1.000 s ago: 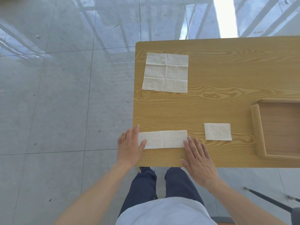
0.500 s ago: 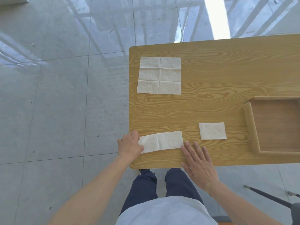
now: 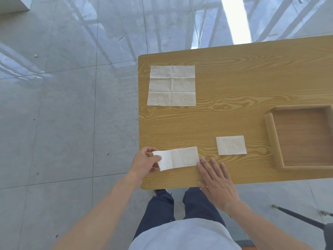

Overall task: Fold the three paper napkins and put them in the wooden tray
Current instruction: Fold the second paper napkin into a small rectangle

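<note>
Pinching the unmarked strip napkin's (image 3: 178, 158) nine-o'clock end, the left hand (image 3: 144, 162) lifts it while the right hand (image 3: 216, 181) rests flat, fingers straight, at its three-o'clock end.

L hand (image 3: 146, 162) pinching, R hand (image 3: 216, 183) flat.

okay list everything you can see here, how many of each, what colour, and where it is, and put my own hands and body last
Unfolded napkin: one, white, flat near the table's far left corner.
Half-folded napkin: one, white, near edge of the table, left end lifted.
Folded napkin: one, white, small rectangle just left of the tray.
Wooden tray: one, light brown, right side of the table, nothing in it.
Table: one, yellow-brown wood grain.
Floor: grey glossy tiles.
Left hand: pinches the half-folded napkin's left end.
Right hand: flat on the table at that napkin's right end.
Legs: dark blue trousers, below the table edge.
</note>
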{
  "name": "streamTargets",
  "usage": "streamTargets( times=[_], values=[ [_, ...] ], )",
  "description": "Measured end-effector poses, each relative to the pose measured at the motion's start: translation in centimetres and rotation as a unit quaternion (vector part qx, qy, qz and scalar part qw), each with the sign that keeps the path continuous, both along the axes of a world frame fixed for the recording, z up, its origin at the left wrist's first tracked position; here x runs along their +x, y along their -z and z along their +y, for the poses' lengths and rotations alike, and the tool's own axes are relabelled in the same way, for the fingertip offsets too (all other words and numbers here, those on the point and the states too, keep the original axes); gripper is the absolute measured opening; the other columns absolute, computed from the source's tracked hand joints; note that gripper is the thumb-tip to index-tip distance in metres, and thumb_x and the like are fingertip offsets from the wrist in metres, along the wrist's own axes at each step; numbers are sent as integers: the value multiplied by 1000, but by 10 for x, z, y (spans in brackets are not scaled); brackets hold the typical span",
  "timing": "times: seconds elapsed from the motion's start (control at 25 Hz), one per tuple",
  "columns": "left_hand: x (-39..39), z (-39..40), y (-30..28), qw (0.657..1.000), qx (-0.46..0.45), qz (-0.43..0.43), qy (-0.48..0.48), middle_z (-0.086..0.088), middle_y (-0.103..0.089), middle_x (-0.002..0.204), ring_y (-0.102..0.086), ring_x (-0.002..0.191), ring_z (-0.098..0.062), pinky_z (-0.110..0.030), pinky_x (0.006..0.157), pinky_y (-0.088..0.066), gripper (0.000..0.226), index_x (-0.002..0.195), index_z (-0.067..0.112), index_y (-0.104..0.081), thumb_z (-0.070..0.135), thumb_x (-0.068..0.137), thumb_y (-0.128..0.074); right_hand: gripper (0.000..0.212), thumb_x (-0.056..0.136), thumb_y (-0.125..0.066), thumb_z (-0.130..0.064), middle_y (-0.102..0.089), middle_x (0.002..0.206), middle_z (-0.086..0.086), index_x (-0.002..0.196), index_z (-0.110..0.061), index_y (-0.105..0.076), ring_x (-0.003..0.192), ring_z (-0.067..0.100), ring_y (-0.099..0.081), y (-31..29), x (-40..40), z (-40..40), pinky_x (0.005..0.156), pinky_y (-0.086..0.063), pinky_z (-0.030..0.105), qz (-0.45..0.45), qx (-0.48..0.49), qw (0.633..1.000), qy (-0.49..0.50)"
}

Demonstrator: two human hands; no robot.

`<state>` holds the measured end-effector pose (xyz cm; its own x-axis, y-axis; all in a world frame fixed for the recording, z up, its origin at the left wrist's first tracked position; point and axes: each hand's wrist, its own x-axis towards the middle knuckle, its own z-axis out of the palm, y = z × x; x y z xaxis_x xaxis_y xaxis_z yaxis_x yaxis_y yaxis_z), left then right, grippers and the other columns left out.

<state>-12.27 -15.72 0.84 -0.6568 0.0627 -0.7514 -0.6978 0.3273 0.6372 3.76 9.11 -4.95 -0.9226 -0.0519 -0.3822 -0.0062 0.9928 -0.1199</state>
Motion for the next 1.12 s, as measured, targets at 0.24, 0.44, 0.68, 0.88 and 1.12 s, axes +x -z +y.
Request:
streamTargets(
  times=[0.24, 0.44, 0.68, 0.88, 1.12],
  values=[
    [-2, 52, -11, 998, 11, 6, 53, -6, -63, 86, -68, 62, -11, -26, 54, -56, 32, 107, 23, -60, 9, 82, -73, 62, 99, -27, -49, -16, 162, -1, 153, -22, -20, 149, 29, -11, -3, -2, 3, 115, -13, 53, -1, -19, 1000, 0],
    [2, 99, 1, 992, -41, 0, 121, -1, -64, 78, -62, 61, -12, -27, 52, -51, 29, 108, 23, -56, 13, 85, -69, 62, 100, -21, -51, -4, 163, -5, 155, -25, -9, 150, 27, 0, -4, -2, 4, 115, -10, 54, -18, -21, 1000, -2],
    [7, 128, 17, 983, -85, -16, 161, 1, -63, 82, -57, 61, -15, -26, 52, -45, 31, 110, 23, -53, 19, 83, -68, 61, 101, -22, -51, -5, 163, -4, 155, -24, -11, 149, 28, 0, -7, -3, 6, 115, -7, 54, -15, -33, 999, -8],
    [13, 120, 17, 989, -23, 36, 142, 6, -60, 83, -64, 72, -12, -28, 63, -48, 36, 117, 28, -54, 31, 85, -71, 57, 101, -29, -41, -9, 162, -3, 153, -21, -18, 149, 26, -4, -10, -4, 9, 119, -9, 51, -3, -55, 998, -8],
    [47, 50, 26, 846, -234, 375, 300, 8, -61, 111, -56, 103, -9, -29, 83, -51, 28, 117, 22, -61, 23, 89, -62, 67, 89, -48, -11, -24, 160, 4, 151, -16, -24, 148, 26, -17, -21, -14, 1, 118, -24, 47, 66, -102, 991, 47]
  ],
)
